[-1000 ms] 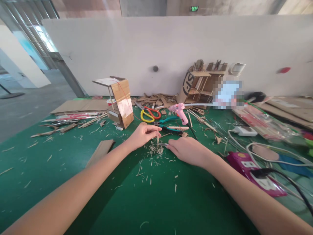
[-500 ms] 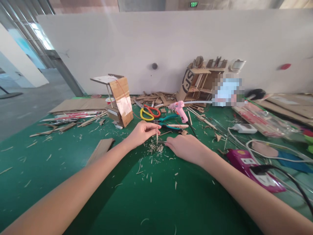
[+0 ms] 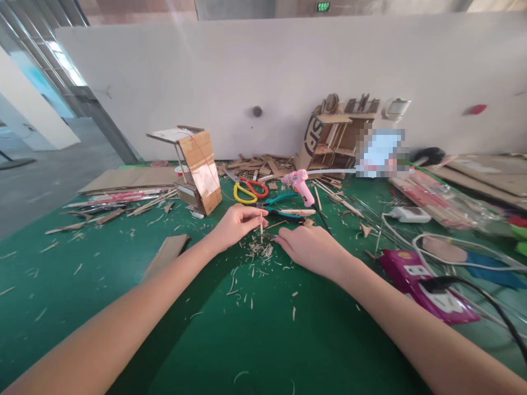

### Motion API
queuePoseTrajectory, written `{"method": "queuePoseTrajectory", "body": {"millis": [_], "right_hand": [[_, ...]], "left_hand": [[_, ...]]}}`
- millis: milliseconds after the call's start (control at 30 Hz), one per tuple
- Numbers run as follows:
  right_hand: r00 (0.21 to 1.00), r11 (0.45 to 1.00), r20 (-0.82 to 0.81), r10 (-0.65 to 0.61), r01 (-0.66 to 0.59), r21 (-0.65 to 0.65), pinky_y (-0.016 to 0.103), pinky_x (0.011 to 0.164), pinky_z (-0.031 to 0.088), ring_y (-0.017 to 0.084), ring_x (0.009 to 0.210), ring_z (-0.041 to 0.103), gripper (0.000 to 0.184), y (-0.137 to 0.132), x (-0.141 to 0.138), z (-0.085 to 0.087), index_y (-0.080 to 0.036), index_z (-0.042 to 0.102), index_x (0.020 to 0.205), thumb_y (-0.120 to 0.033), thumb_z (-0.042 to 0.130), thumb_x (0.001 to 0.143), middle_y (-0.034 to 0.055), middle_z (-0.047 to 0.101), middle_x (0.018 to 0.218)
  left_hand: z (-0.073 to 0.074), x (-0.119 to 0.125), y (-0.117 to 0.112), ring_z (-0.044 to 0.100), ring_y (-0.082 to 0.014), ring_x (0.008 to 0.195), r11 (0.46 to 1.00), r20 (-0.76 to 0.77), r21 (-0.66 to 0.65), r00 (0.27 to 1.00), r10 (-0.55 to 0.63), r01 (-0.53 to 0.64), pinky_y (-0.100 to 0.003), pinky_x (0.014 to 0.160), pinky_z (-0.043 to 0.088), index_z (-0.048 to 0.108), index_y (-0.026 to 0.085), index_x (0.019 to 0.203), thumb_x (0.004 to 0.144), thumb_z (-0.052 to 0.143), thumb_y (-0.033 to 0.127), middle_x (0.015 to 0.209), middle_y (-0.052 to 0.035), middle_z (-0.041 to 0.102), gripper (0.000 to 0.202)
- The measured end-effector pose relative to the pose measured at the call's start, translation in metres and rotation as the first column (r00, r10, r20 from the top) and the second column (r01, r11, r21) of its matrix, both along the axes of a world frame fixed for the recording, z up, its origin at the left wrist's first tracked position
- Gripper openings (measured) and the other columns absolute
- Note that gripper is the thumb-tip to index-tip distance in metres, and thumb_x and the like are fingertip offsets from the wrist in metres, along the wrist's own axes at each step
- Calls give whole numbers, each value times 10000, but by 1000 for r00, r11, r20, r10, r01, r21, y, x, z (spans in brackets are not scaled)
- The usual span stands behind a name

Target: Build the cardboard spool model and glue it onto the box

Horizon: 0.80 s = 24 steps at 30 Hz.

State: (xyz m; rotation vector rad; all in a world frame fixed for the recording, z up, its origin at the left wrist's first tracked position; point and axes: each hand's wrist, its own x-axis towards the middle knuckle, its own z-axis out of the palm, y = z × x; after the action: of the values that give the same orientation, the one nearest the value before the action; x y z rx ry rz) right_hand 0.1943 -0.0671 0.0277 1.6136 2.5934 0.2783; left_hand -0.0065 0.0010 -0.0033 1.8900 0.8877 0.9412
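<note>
Between its thumb and fingers, my left hand (image 3: 239,226) pinches a thin wooden stick (image 3: 261,230) that stands upright over the green tabletop (image 3: 230,340). My right hand (image 3: 307,246) is closed around a small blade (image 3: 269,236), whose grey tip reaches the stick near its lower end; the handle is hidden in the fist. Beneath the stick lies a small heap of pale wood shavings (image 3: 260,250), with more curls scattered around. Just beyond the hands are pliers (image 3: 288,215) with black and teal handles, and scissors (image 3: 246,193) with yellow and red handles.
A pink glue gun (image 3: 303,189) stands behind the pliers. A cardboard model (image 3: 201,175) is at back left, a cardboard shelf (image 3: 325,140) at back right. A purple power strip (image 3: 428,288) with cords lies right. A cardboard strip (image 3: 167,255) lies beside my left forearm.
The whole view has shifted slightly, so things appear a little farther left. Both hands keep their holds, with the blade still at the stick.
</note>
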Motion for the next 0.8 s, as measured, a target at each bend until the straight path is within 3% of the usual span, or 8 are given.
{"method": "queuePoseTrajectory", "body": {"millis": [300,667,800], "right_hand": [[998,995,26,62,-60,-76,326,591,474,261,689,704,409,2,-1,3,-188,643,884,-368,297,1005,74,719,760],[999,998,32,27,-29,57,342,582,455,288,633,697,389,-1,-2,0,-170,645,945,-345,303,1005,79,688,653],[999,1000,33,23,-23,10,314,518,436,290,616,698,380,-3,-3,-2,-170,645,933,-341,313,1003,85,703,676]], "left_hand": [[-1,-1,0,692,-148,863,1000,7,-9,1000,-8,8,-273,832,541,723,147,876,863,590,239,1003,-74,735,163],[-2,0,2,699,-152,846,1000,5,13,1000,14,-14,-282,824,555,717,148,835,849,610,275,1049,-81,725,167],[-3,0,2,700,-154,825,999,-1,18,999,32,-32,-278,797,559,717,152,852,842,620,278,1004,-74,732,159]]}}
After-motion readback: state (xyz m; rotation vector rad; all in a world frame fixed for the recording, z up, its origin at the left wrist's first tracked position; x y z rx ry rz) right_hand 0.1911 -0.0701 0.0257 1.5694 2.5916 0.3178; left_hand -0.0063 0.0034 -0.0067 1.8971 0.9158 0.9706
